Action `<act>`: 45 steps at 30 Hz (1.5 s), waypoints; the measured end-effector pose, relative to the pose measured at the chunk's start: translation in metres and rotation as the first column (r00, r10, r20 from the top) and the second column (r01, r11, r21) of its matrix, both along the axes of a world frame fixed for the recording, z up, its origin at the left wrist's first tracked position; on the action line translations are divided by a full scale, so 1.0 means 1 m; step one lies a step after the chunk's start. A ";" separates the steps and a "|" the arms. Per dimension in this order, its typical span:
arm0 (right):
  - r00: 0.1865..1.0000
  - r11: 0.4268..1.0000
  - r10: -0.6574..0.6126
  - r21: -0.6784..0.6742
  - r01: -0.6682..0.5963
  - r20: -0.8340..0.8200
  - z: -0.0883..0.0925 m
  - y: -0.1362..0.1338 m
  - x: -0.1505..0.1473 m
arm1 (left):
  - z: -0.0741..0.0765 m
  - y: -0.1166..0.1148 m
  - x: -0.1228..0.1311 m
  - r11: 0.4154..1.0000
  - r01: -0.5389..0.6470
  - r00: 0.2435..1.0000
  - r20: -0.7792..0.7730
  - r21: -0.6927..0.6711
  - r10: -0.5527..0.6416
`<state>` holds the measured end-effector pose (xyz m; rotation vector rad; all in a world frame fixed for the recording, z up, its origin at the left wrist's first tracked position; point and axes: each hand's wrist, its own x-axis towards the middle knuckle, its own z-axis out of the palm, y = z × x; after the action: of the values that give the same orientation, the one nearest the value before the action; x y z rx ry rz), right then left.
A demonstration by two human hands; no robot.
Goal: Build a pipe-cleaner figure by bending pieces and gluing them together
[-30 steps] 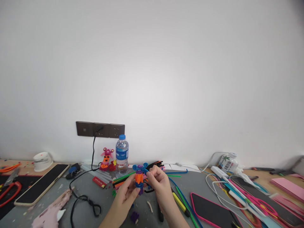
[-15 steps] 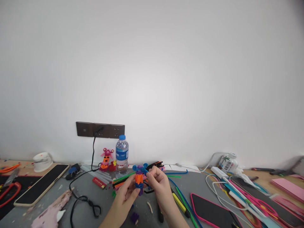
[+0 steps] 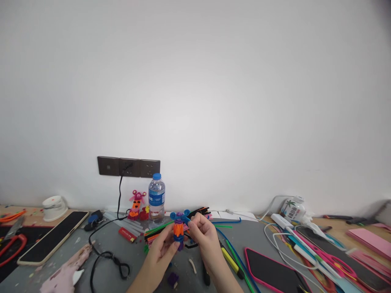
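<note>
Between my hands is a small pipe-cleaner figure with an orange body, a purple head, blue looped ears and a blue and purple lower part. My left hand is closed around its lower body, thumb in front. At its upper right, my right hand pinches a blue pipe cleaner beside the head. Bundled pipe cleaners in several colours lie behind the hands. A similar pink and orange figure stands near the wall, left of a water bottle.
A black cable, a pale-cased phone and red-handled scissors are to the left. On the right lie a yellow and black cutter, a pink-cased phone, pink scissors and white cables. A wall stands behind.
Hardly anything differs. Both hands keep their hold on the figure, and the whole view has shifted very slightly.
</note>
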<state>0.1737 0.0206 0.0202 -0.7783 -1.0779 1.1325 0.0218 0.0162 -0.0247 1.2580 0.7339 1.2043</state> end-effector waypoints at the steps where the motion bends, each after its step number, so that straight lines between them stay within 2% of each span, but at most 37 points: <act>1: 1.000 1.000 -0.002 0.004 0.002 0.001 0.000 0.000 0.000 | 0.000 0.000 0.000 1.000 0.001 1.000 0.004 0.009 -0.001; 8: 1.000 1.000 0.015 0.004 -0.015 -0.007 0.000 0.000 0.000 | 0.005 0.000 -0.003 0.998 0.055 0.997 -0.052 0.010 -0.055; 12: 1.000 1.000 0.006 0.010 -0.006 0.003 0.000 0.000 0.001 | 0.004 0.002 -0.005 0.999 0.021 0.999 -0.050 0.032 -0.019; 16: 1.000 1.000 0.007 0.014 -0.007 0.009 0.001 -0.001 0.001 | 0.004 0.002 -0.006 0.996 0.085 0.995 -0.057 0.035 -0.083; 21: 1.000 1.000 -0.002 0.015 0.002 0.009 0.000 -0.002 0.001 | 0.003 0.000 -0.003 1.000 -0.001 1.000 0.002 0.027 0.001; 25: 1.000 1.000 0.017 0.026 -0.017 0.003 0.000 -0.002 0.000 | 0.003 0.000 -0.002 0.999 0.036 0.999 -0.034 0.015 -0.035; 29: 1.000 0.999 0.017 0.035 -0.017 0.009 0.001 -0.002 -0.001 | 0.000 0.001 -0.001 1.000 -0.017 1.000 -0.013 0.016 0.018; 33: 1.000 0.999 0.005 0.034 -0.006 0.030 0.001 -0.001 -0.001 | -0.004 0.003 -0.003 1.000 0.010 1.000 -0.024 0.020 -0.010; 39: 0.999 0.999 0.006 0.044 -0.008 0.041 -0.003 0.001 0.001 | 0.000 0.005 -0.008 0.995 0.091 0.995 -0.055 0.042 -0.089; 45: 0.999 0.999 0.003 0.047 -0.006 0.051 -0.002 0.001 0.000 | 0.002 0.005 -0.008 0.994 0.095 0.993 -0.076 0.047 -0.091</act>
<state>0.1742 0.0212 0.0181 -0.7713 -1.1453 1.0922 0.0136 0.0208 -0.0226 1.3692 0.6946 1.1116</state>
